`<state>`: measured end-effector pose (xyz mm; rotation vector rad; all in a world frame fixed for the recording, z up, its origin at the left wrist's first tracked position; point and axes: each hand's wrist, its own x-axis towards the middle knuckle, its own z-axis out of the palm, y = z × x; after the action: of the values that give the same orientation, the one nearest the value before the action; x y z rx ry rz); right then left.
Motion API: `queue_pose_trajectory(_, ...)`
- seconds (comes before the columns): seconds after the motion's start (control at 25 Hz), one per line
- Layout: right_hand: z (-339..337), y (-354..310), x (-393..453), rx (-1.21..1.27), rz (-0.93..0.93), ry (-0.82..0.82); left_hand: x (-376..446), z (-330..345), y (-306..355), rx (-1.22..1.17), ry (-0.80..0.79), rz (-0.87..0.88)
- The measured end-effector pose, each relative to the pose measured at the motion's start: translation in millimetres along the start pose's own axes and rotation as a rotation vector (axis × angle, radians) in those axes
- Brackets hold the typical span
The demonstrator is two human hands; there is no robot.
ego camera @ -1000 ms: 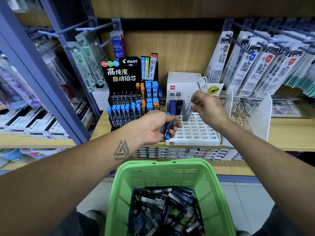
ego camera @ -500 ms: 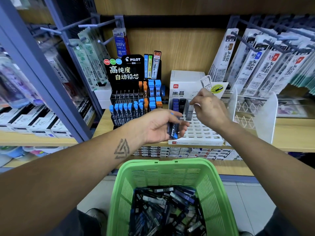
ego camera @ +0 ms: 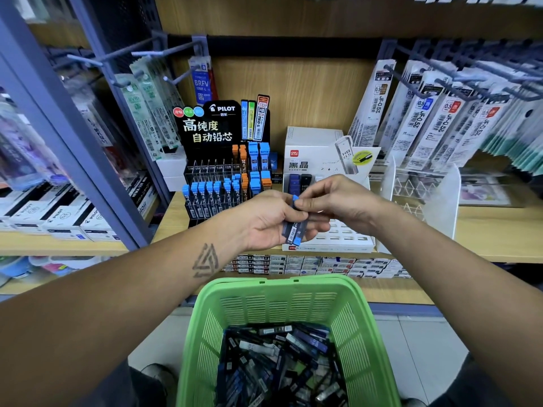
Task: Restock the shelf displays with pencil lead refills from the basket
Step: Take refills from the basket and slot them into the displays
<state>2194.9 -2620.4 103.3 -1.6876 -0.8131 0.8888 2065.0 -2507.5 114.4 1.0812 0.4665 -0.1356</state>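
A: Lead refills point(ego camera: 294, 230), where?
B: Above the green slatted basket point(ego camera: 364, 327), clutched in the left hand point(ego camera: 269, 220).
A: Right hand point(ego camera: 338, 205)?
B: Pinching one blue-capped tube's top.

You are standing in a stationery shop. Wooden shelves point(ego camera: 484, 227) carry a black lead refill display point(ego camera: 226, 160) and a white display box point(ego camera: 323, 160), packaged pen refills point(ego camera: 440, 113) hang on metal hooks point(ego camera: 435, 74) to the right, and boxed stock point(ego camera: 308, 264) lines the lower shelf.
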Motion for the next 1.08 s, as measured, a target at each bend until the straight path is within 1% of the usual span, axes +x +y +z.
queue_pose_trajectory(0.2,-6.3,-0.1,-0.1,0.133,0.048,0.089,-2.5,-4.5,0.8,0.054,-0.003,-0.039)
queue_pose_trajectory(0.28,-7.4,-0.5,-0.6,0.151,0.052,0.092,-3.5,-5.4,0.5,0.083,-0.004,-0.049)
queue_pose_trajectory(0.44,-7.6,-2.5,-2.5,0.156,0.062,0.076,-0.8,-6.5,-0.6,0.048,0.028,-0.022)
queue_pose_trajectory(0.6,-3.4,-4.8,-0.6,0.214,0.018,0.113,-6.3,-13.3,4.7,0.155,0.082,-0.026)
queue_pose_trajectory(0.68,4.9,-9.1,-0.1,0.217,-0.010,0.095,-13.7,-21.7,6.7,0.175,0.092,-0.031)
queue_pose_trajectory(0.8,25.3,-17.9,5.0,0.177,-0.086,0.109,-30.8,-41.9,12.2,0.186,0.099,-0.038)
queue_pose_trajectory(0.92,45.9,-31.0,13.9,0.087,-0.195,0.219,-53.2,-73.1,24.0,0.283,0.154,-0.062)
queue_pose_trajectory(1.0,65.0,-39.5,19.4,-0.021,-0.266,0.249,-70.8,-98.6,31.6,0.366,0.212,-0.090)
queue_pose_trajectory(1.08,85.1,-43.9,23.9,-0.163,-0.319,0.252,-85.5,-120.0,39.1,0.384,0.281,-0.116)
